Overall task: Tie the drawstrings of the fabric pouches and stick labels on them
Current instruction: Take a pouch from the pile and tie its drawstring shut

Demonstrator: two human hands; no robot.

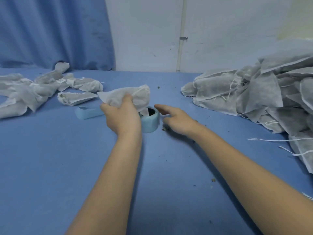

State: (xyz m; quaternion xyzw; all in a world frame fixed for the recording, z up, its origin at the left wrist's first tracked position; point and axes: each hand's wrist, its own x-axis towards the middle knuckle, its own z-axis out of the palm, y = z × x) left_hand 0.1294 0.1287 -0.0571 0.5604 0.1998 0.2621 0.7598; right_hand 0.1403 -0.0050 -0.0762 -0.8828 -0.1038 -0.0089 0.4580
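Fingers: left hand (121,116) curls round one white pouch (128,95), lifted above the bench (50,167); right hand (176,118) spread loosely, holding nothing.
Label roll: one (150,121), between the hands.
Left group: about six pouches (33,89).
Right heap (264,92): too many to count.

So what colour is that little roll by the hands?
Light blue: the roll shows best in the head view, standing on the darker blue table.

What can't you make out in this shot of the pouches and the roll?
Head view only:
- Left hand fingers: hidden behind the held pouch.
- Blue roll: near left side covered by that hand.
- Label print on left pile: too small.
- Right pile: cut off by the frame edge.
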